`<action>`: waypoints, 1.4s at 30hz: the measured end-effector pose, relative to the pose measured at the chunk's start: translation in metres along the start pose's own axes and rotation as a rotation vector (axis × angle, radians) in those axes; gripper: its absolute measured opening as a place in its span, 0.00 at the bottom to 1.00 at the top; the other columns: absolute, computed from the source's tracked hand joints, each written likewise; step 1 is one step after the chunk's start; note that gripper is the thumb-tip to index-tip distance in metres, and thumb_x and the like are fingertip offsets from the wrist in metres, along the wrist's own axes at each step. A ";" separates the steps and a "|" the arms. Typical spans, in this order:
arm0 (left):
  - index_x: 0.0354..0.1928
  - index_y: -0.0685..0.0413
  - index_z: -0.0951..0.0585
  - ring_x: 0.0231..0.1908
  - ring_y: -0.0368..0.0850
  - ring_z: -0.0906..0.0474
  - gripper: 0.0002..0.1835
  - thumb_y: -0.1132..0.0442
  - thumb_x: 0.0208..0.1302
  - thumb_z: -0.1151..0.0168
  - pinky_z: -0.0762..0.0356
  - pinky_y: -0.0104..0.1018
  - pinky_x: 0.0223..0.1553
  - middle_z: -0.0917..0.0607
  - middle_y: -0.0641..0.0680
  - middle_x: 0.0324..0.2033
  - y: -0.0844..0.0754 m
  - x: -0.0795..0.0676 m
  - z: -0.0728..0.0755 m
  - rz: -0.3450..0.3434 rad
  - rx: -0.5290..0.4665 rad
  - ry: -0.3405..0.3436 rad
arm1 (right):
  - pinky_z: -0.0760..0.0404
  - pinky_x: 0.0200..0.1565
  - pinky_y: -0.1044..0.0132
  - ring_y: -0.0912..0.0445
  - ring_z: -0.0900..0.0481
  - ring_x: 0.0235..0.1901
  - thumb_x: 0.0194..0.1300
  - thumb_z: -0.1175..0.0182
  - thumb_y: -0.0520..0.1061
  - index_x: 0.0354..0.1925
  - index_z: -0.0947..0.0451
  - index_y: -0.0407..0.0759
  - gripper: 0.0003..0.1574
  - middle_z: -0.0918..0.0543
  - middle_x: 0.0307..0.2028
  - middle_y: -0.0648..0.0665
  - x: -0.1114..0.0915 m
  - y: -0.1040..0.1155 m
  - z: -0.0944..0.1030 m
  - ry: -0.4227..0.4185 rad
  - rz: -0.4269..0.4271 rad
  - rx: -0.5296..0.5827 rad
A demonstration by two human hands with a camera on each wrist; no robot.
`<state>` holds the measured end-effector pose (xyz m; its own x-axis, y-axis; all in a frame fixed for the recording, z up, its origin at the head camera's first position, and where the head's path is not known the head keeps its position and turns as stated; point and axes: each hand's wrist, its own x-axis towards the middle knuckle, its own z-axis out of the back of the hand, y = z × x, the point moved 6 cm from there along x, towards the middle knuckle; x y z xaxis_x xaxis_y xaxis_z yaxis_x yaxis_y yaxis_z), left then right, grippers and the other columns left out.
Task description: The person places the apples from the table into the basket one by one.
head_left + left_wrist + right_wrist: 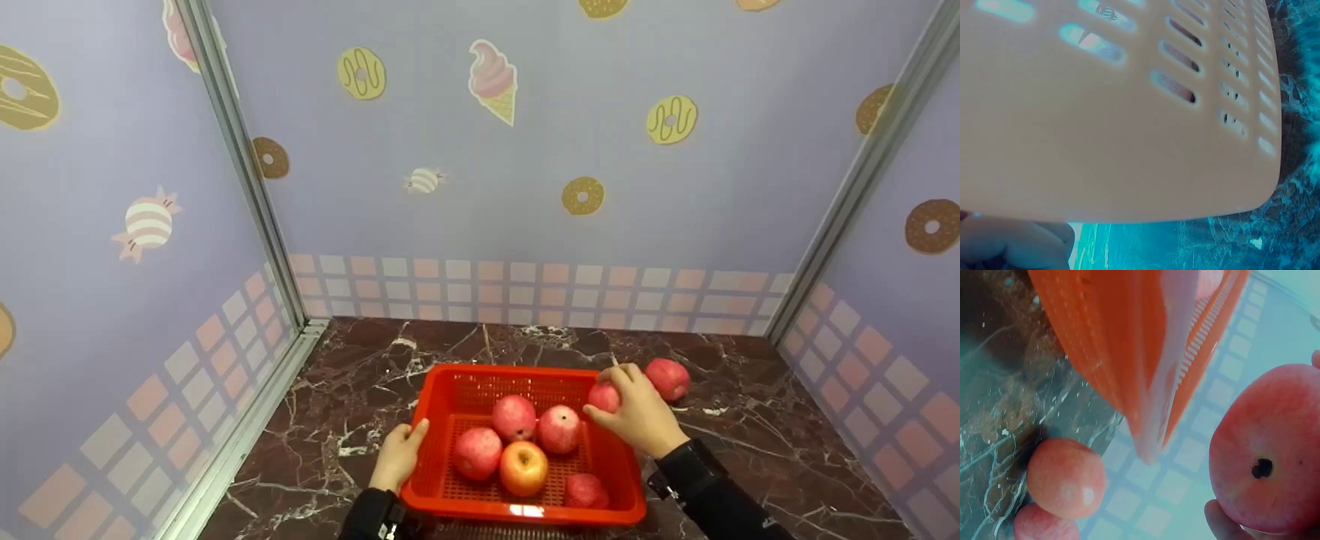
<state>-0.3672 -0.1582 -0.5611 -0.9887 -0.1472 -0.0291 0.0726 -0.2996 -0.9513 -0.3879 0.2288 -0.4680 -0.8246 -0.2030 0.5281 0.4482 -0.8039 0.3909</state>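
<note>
A red plastic basket (442, 505) with slotted walls stands on the table. Inside lie several red apples (514, 418) and a yellower apple (523, 469). At the basket's left rim, my left hand (397, 456) grips the edge, thumb on top; in the left wrist view only part of its fingers (1013, 242) shows by the rim. Over the right rim, my right hand (641, 416) holds a red apple (1275, 450) between thumb and fingers, its dark-centred end facing the right wrist camera. Just beyond that hand, another apple (667, 379) rests on the table.
Two apples, an upper one (1067, 478) and a partly cut-off one (1045, 524), lie on the table outside the basket in the right wrist view. The dark marbled table (750, 450) is bounded by printed panels (540, 296) and metal corner posts (244, 165).
</note>
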 end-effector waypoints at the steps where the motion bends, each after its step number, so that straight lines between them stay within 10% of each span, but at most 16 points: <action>1: 0.33 0.59 0.28 0.26 0.43 0.30 0.19 0.51 0.79 0.46 0.30 0.36 0.31 0.29 0.50 0.25 0.000 0.000 0.000 0.000 0.000 0.000 | 0.17 0.51 0.46 0.43 0.18 0.49 0.49 0.19 0.50 0.45 0.21 0.45 0.29 0.21 0.47 0.40 -0.001 0.002 -0.002 0.008 0.010 -0.003; 18: 0.34 0.59 0.28 0.27 0.43 0.30 0.20 0.51 0.80 0.47 0.30 0.36 0.31 0.28 0.50 0.26 0.000 0.000 0.002 0.002 0.034 0.001 | 0.18 0.50 0.55 0.55 0.20 0.45 0.50 0.21 0.55 0.45 0.21 0.49 0.27 0.22 0.44 0.52 -0.019 0.019 -0.030 0.265 0.238 -0.003; 42: 0.34 0.59 0.28 0.25 0.43 0.30 0.19 0.51 0.80 0.47 0.29 0.35 0.29 0.28 0.50 0.25 0.001 -0.001 0.000 0.017 -0.011 0.004 | 0.20 0.57 0.49 0.45 0.21 0.54 0.45 0.17 0.56 0.53 0.19 0.47 0.38 0.20 0.56 0.40 -0.030 0.013 -0.055 0.504 0.233 0.012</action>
<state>-0.3667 -0.1581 -0.5618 -0.9878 -0.1489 -0.0464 0.0880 -0.2866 -0.9540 -0.3763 0.1937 -0.5209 -0.7650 -0.6194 0.1765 0.6399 -0.6998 0.3175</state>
